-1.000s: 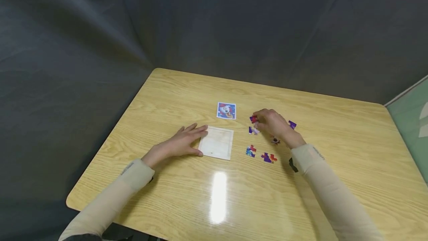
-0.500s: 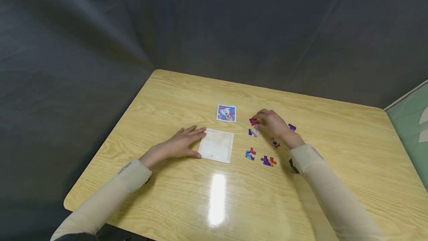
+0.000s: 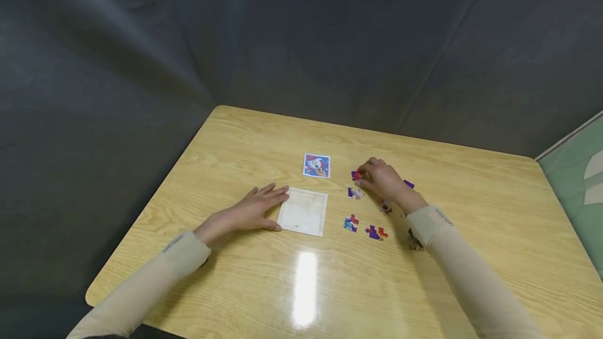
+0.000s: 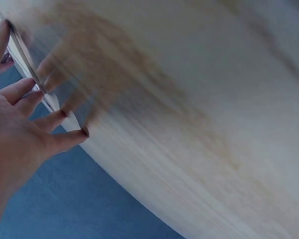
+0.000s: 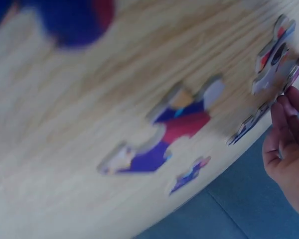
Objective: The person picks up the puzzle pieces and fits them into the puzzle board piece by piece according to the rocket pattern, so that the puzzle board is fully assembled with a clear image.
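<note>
Our left hand (image 3: 252,210), fingers spread, rests at the white puzzle tray's (image 3: 303,212) nine-o'clock edge. At two o'clock, our right hand (image 3: 382,179) meets the red-and-purple jigsaw piece (image 3: 355,176); we cannot tell if it's pinched. We're probably sorting pieces; moving it calls for a secure fingertip hold.

The right-wrist view's edges cut off a blurred, knobbed blue-and-red jigsaw piece (image 5: 74,22) and the right hand (image 5: 290,149).

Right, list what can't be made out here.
Head view: part of the red-and-purple jigsaw piece, behind the bare right hand.
Head view: part of the small dark object, behind the beige fabric cuff.
Right wrist view: the blurred blue-and-red jigsaw piece, cut off by the top edge.
</note>
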`<state>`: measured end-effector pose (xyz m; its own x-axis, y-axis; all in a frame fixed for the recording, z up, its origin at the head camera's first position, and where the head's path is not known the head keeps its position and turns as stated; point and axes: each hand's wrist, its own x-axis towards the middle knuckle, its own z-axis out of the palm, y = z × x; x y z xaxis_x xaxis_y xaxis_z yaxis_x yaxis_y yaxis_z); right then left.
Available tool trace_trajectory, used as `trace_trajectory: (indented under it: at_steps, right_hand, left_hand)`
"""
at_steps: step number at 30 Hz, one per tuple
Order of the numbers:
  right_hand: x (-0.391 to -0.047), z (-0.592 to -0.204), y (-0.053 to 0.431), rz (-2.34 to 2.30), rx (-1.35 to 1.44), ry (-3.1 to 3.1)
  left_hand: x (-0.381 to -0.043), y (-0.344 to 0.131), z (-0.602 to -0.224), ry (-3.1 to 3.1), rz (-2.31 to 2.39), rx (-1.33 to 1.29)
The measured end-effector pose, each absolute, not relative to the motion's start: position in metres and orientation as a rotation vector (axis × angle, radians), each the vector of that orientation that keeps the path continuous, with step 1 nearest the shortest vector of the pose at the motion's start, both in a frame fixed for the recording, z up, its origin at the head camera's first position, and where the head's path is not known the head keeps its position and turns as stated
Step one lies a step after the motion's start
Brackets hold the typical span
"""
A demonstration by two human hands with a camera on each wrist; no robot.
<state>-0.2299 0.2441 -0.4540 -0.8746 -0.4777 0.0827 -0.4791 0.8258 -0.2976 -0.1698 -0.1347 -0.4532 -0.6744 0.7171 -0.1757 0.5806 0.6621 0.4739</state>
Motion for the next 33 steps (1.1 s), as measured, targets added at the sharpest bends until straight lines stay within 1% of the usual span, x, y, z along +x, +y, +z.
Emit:
trace_trajectory:
  at_steps: [4,9,12,19,26,33]
  right_hand:
    - [-0.22,-0.457,0.254,0.374,0.763,-2.955]
    - [-0.212,-0.453,0.261,0.334,0.72,-2.942]
    - [-0.209,-0.454,0.262,0.366,0.681,-2.959]
    - [-0.203,-0.471,0.259,0.542,0.55,-3.012]
    - [-0.214,-0.478,0.233,0.592,0.714,-3.018]
    - [-0.229,-0.475,0.217,0.558,0.823,-3.011]
  left_hand:
    - [-0.176,-0.127,-0.455,2.493,0.561,1.086]
    - [-0.185,-0.118,-0.458,2.479,0.562,1.137]
    - [-0.188,-0.115,-0.46,2.47,0.561,1.15]
    - [-0.186,-0.125,-0.474,2.47,0.616,1.224]
    - [-0.171,-0.152,-0.484,2.514,0.671,1.158]
    - [-0.168,-0.167,-0.485,2.565,0.692,1.13]
